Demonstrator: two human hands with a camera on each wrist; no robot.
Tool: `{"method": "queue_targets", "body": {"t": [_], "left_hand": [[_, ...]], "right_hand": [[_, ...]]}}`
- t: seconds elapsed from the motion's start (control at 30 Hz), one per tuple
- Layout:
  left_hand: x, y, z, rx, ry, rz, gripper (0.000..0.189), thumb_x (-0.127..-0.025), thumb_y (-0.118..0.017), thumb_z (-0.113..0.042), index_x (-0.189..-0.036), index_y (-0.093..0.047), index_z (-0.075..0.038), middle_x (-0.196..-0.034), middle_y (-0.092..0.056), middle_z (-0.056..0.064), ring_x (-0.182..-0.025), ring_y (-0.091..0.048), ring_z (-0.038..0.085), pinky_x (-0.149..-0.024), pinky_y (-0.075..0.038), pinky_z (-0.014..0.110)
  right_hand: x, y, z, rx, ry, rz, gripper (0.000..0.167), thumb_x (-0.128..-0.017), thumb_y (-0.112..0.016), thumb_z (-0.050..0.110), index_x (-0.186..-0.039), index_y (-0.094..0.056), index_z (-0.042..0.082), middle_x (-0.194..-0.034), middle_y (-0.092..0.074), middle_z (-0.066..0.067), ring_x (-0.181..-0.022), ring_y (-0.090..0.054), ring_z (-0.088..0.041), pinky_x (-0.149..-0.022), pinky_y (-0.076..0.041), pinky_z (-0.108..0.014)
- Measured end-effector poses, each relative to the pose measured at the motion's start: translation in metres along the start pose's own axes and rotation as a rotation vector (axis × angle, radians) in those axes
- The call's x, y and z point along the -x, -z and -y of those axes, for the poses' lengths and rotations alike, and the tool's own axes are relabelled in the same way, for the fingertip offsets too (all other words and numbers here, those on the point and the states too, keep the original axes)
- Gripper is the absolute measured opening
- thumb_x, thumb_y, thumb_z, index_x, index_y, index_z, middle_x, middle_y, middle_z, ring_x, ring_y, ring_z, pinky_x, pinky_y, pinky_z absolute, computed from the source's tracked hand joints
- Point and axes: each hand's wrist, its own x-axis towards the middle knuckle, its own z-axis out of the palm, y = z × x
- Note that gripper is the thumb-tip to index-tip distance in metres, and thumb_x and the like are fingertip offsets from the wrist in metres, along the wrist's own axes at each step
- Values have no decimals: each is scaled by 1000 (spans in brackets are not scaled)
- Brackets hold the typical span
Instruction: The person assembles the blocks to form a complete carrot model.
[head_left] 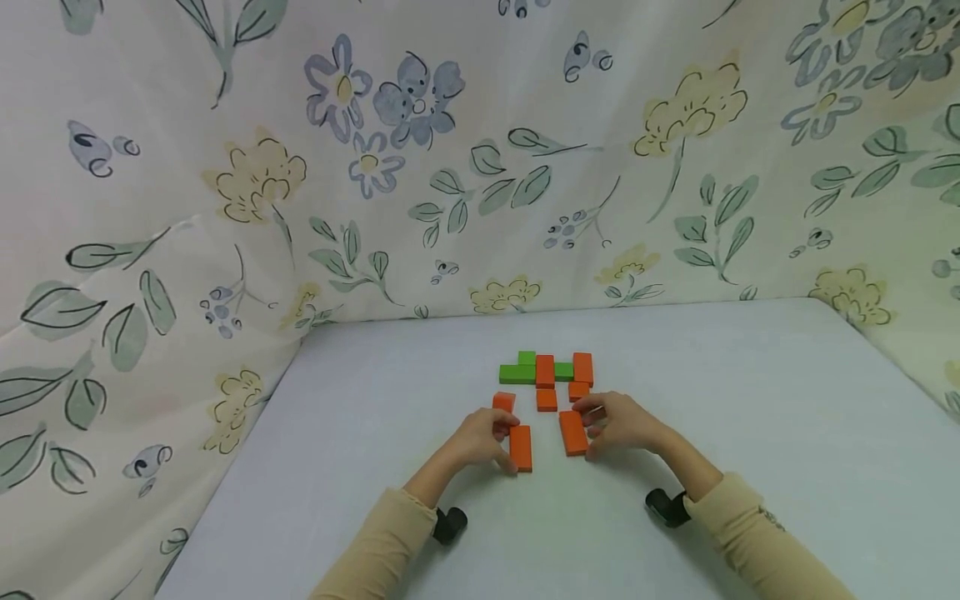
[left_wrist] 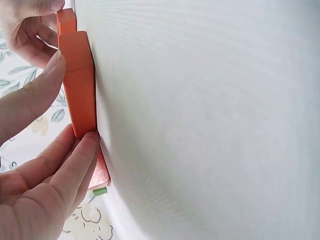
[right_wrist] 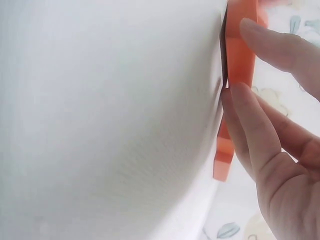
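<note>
My left hand [head_left: 480,437] pinches an oblong orange block [head_left: 521,450] lengthwise, its thumb at the near end and fingertips at the far end. In the left wrist view that orange block [left_wrist: 80,97] lies low against the white surface. Across a small gap, my right hand [head_left: 618,423] holds a second oblong orange block [head_left: 573,434] the same way. The right wrist view shows this orange block [right_wrist: 240,57] between thumb and fingertips, tilted slightly with a thin dark gap under it. A smaller orange block [head_left: 504,401] stands just beyond my left fingers.
Beyond the hands, orange and green blocks form a cluster: green blocks [head_left: 517,375], two upright-oriented orange blocks [head_left: 545,371] and small orange blocks [head_left: 547,401] below them. All lie on a white table [head_left: 375,392]. A floral cloth [head_left: 480,250] hangs behind it.
</note>
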Motion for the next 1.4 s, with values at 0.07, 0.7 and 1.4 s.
{"method": "queue_targets", "body": {"t": [0.07, 0.7, 1.4], "left_hand": [[0, 0, -1, 0, 2, -10, 58, -67, -84, 6, -120, -63, 4, -114, -63, 12, -97, -56, 23, -92, -47, 39], [-5, -2, -1, 80, 53, -61, 52, -68, -82, 10, -118, -65, 5, -101, -64, 9, -89, -54, 20, -85, -49, 34], [-7, -5, -4, 51, 59, -71, 52, -68, -82, 8, -118, -66, 5, -97, -62, 6, -86, -51, 18, -82, -48, 33]], "right_hand": [[0, -2, 1, -6, 2, 1, 61, -69, -84, 0, -123, -57, -9, -109, -63, -13, -92, -61, -24, -82, -54, -38], [-5, -24, 17, 17, 12, -50, 58, -66, -87, 1, -117, -61, -9, -105, -65, -11, -91, -62, -23, -81, -54, -36], [-9, -33, 23, 59, 55, -39, 59, -63, -89, 3, -114, -62, -8, -101, -67, -9, -87, -63, -20, -79, -54, -35]]}}
